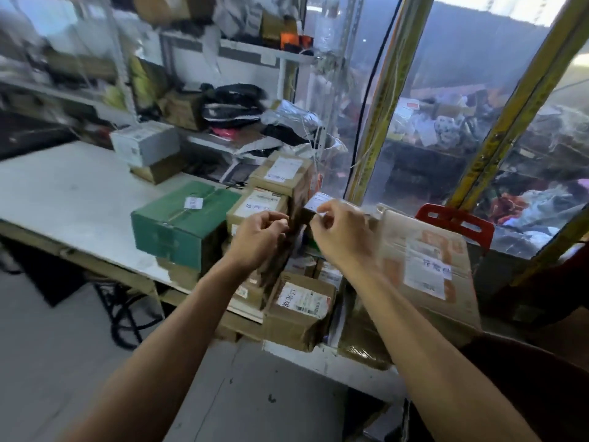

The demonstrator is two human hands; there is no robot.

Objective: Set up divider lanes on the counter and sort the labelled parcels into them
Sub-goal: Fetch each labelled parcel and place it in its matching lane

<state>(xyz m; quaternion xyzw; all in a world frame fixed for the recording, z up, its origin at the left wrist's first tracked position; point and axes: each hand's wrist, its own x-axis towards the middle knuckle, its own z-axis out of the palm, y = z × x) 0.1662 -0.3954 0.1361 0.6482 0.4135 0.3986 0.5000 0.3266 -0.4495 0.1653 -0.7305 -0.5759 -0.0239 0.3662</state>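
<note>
My left hand [258, 239] and my right hand [339, 232] meet over the stacked parcels at the counter's right end. Between them stands a blurred, upright brown cardboard divider [280, 260] with a small white label [318, 200] at its top. Both hands pinch its upper part, one on each side. To the left lies a green parcel [183, 223]. Behind the hands sit two labelled brown parcels [255, 204], one stacked higher [283, 173]. Another labelled brown parcel [299, 303] lies below the hands. A large flat carton [425, 266] leans at the right.
The white counter [63, 193] stretches left. A white box [145, 145] sits on a brown one at its back. Cluttered shelves [236, 46] stand behind. Clear plastic curtains with yellow strips [379, 100] hang on the right, beside a red handle [454, 220].
</note>
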